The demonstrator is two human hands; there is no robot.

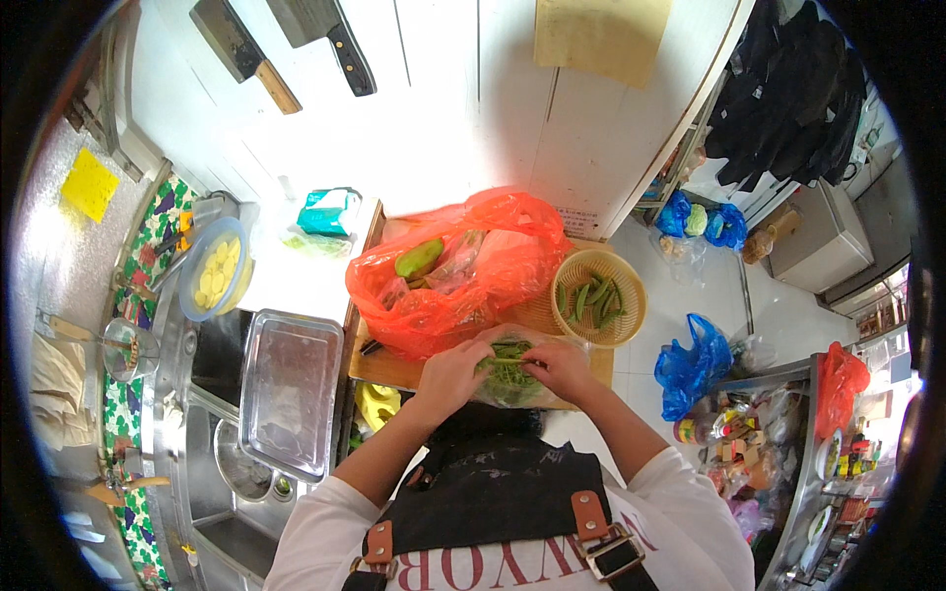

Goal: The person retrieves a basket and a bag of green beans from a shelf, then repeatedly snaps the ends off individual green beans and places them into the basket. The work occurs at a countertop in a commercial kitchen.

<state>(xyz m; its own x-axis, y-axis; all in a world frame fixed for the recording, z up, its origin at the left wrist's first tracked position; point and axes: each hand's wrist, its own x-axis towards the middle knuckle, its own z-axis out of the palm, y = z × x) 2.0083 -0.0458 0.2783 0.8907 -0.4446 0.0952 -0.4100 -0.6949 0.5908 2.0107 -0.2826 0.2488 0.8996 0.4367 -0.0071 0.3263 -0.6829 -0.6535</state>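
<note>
My left hand (456,375) and my right hand (563,367) grip a green bean pod (510,361) at its two ends, stretched between my fingertips. Below it a clear plastic bag (528,395) lies open with many more green pods and trimmings inside. A cream plastic basket (634,314) beyond my right hand contains several green pods (597,299). Beyond my left hand sits a large red plastic bag (443,325), with a green mango-like fruit or vegetable (419,258) and clear wrappings in it.
The wooden tabletop (599,367) meets a white wall carrying two cleavers (255,63). To the left are a metal tray (292,391), a steel sink (244,539) and a bowl of pale yellow slices (216,275). A blue plastic bag (691,369) hangs by a cluttered shelf at right.
</note>
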